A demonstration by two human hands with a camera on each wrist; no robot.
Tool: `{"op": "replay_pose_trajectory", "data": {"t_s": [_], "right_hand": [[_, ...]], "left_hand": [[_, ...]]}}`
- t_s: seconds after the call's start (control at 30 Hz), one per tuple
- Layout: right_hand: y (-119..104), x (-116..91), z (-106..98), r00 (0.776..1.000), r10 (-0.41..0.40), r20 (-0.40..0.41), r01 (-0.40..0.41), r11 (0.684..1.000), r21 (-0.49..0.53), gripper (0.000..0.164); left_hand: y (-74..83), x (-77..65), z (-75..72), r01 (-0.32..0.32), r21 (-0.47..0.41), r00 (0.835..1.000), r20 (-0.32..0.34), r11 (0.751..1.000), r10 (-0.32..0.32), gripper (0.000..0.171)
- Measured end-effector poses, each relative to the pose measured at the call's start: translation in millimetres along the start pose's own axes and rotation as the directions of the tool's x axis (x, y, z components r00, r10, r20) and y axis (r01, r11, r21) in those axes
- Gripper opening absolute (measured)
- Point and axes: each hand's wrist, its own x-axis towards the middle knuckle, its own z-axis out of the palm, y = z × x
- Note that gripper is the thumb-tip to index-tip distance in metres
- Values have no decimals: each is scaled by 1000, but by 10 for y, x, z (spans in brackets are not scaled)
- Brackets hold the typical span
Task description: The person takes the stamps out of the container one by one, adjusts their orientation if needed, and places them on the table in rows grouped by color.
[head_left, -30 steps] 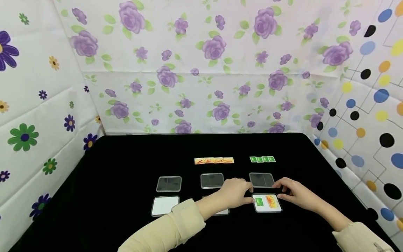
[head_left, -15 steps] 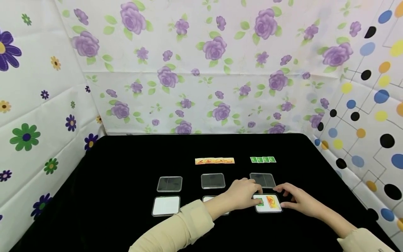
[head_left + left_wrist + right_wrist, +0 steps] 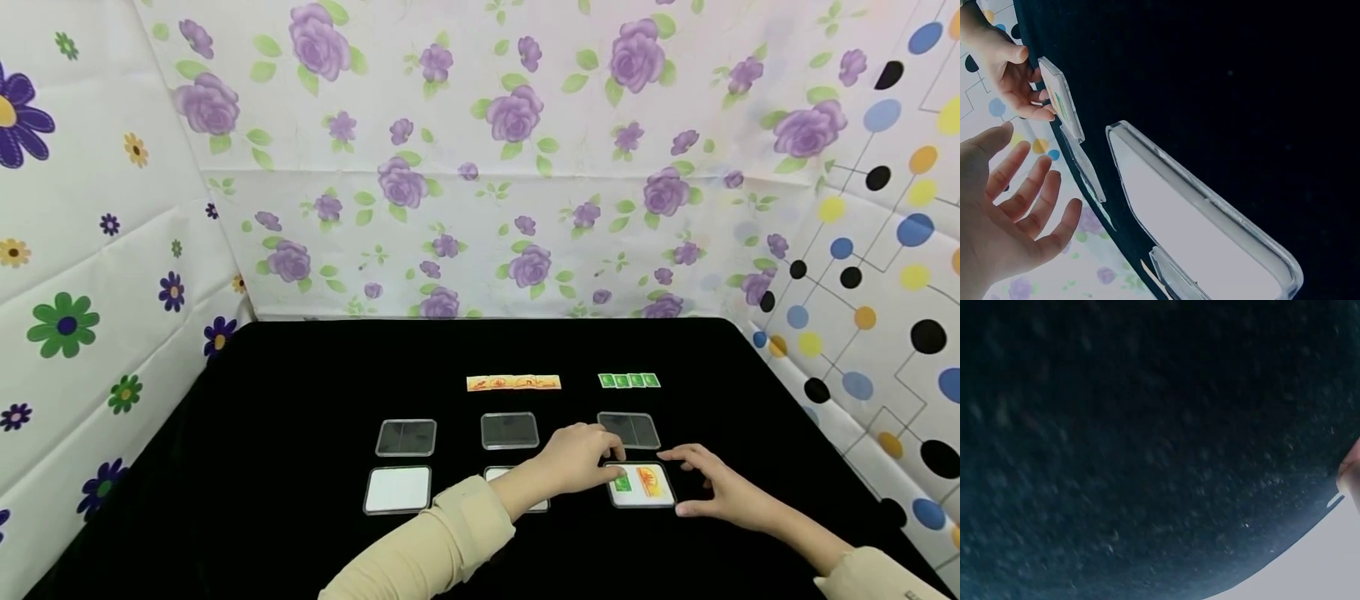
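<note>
In the head view, a clear-rimmed flat case (image 3: pixel 636 502) with a white insert lies at the front right. On the insert are a small green stamp-like piece (image 3: pixel 623 484) at left and a larger orange one (image 3: pixel 651 482) at right. My left hand (image 3: pixel 573 460) reaches over the case's left edge, thumb tip overlapping the green piece. Beside the right edge is my right hand (image 3: pixel 726 493), thumb and fingers spread apart with nothing between them. The left wrist view has the left hand (image 3: pixel 1016 215) with loosely bent, parted fingers, holding nothing.
Behind lie three clear lids (image 3: pixel 406 438). Further back are an orange strip (image 3: pixel 513 382) of several pieces and a green row (image 3: pixel 628 381). Another white case (image 3: pixel 397 489) sits front left; a third (image 3: pixel 538 505) is partly under the left arm. Patterned cloth walls (image 3: pixel 465 250) enclose the black table.
My left hand has shifted right, its thumb now over the green piece. The right hand has drawn slightly away from the case's right edge, thumb and fingers wider apart.
</note>
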Motion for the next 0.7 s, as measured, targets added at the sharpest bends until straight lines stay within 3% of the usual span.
{"op": "replay_pose_trajectory", "data": {"t_s": [0.13, 0.27, 0.7], "right_hand": [[18, -7, 18, 998, 43, 39, -45, 998, 40, 68], [13, 8, 44, 998, 60, 25, -60, 998, 25, 67], [-50, 48, 42, 995, 94, 44, -96, 995, 37, 70]], "left_hand": [[-31, -1, 25, 19, -28, 999, 33, 999, -18, 25], [-65, -11, 48, 49, -37, 997, 57, 998, -47, 29], [-93, 24, 168, 113, 58, 989, 91, 992, -118, 38]]}}
